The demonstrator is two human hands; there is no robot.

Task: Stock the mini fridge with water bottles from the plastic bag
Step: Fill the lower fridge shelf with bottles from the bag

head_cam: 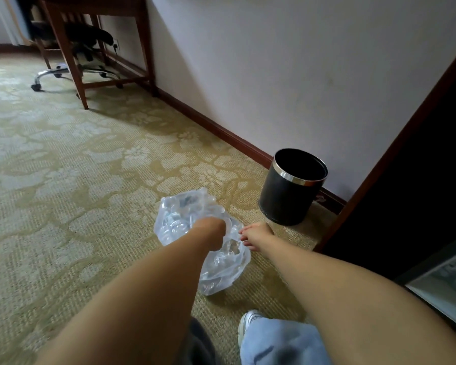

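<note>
Clear thin plastic, the bag slumps on the carpet near the black bin, to its left, with bottles dimly visible inside. Its gathered top is clenched in the left hand. Between bag and bin, the right hand is loose-fingered and grasps nothing. The load is probably heavy and the film slick and easily torn, so support it underneath.

black bin by wall; desk, chair far left
</note>
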